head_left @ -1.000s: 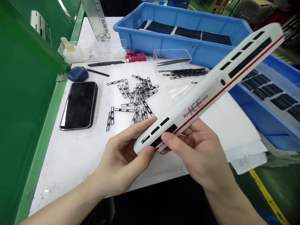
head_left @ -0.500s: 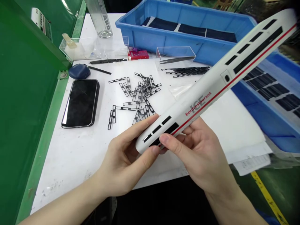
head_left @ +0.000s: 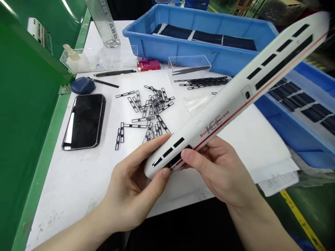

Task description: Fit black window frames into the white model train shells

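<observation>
The left hand (head_left: 132, 186) and the right hand (head_left: 222, 170) are close together in front of the body, and both are bare. The left forearm (head_left: 75, 237) comes in from the lower left corner, and the right forearm (head_left: 261, 226) comes in from the lower right. The left hand is turned with the palm upward, its fingers (head_left: 146, 148) are curved, and its thumb (head_left: 158, 184) bends inward. The right hand has its palm turned to the left, and its thumb (head_left: 191, 157) lies on top, pointing left. Both wrists are slightly bent.
</observation>
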